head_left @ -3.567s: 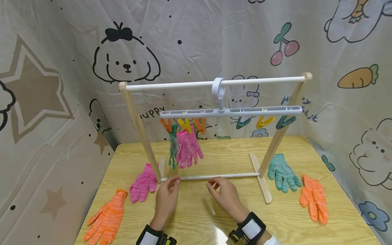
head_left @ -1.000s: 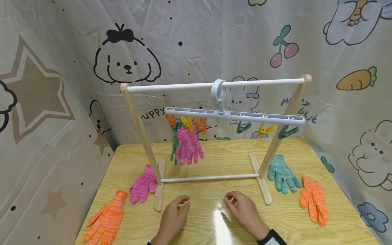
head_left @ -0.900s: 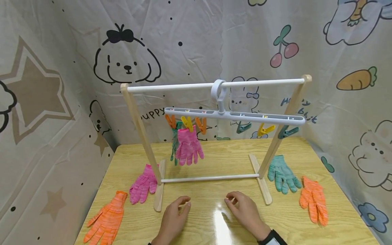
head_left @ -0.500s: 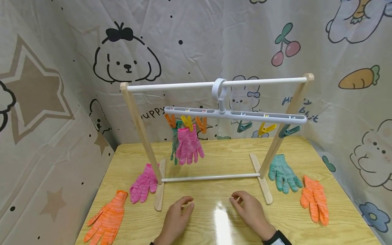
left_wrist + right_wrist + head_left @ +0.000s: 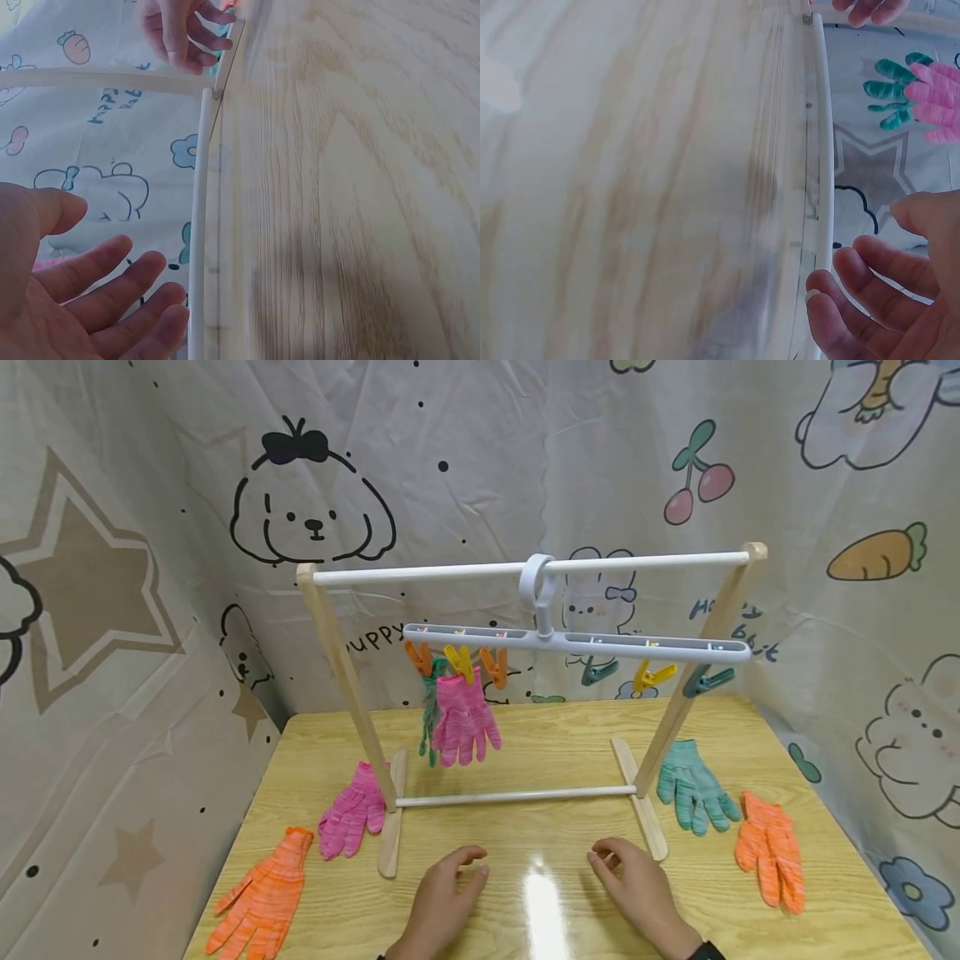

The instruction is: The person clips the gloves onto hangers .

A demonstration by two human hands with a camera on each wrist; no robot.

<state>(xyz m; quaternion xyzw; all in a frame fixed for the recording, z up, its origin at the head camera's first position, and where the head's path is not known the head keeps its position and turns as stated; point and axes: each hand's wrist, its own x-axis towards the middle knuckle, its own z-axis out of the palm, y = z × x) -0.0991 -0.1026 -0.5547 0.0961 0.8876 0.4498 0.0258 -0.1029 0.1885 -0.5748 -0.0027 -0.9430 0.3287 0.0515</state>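
Observation:
My left hand (image 5: pixel 441 897) is low over the front of the table, fingers loosely bent, holding nothing. To its right, my right hand (image 5: pixel 636 883) is likewise relaxed with nothing in it, near the rack's right foot. Behind them a grey clip hanger (image 5: pixel 577 642) hangs from the rack's white top bar (image 5: pixel 420 574). On its left side a pink glove (image 5: pixel 463 718) hangs from a yellow clip (image 5: pixel 459 662), and a green glove (image 5: pixel 430 714) hangs from an orange clip (image 5: pixel 418 657). A second orange clip (image 5: pixel 494 667) bears no glove; neither do the several clips on the right.
A pink glove (image 5: pixel 352 810) and an orange glove (image 5: pixel 262 893) lie on the table at left. At right lie a green glove (image 5: pixel 693 789) and another orange glove (image 5: pixel 771 852). The rack's wooden feet and white lower bar (image 5: pixel 517 796) stand just beyond the hands.
Both hands have drawn back from the lower bar toward the table's front, and the right hand has drifted further right. The hanger has turned slightly; the gloves on the table have stayed put.

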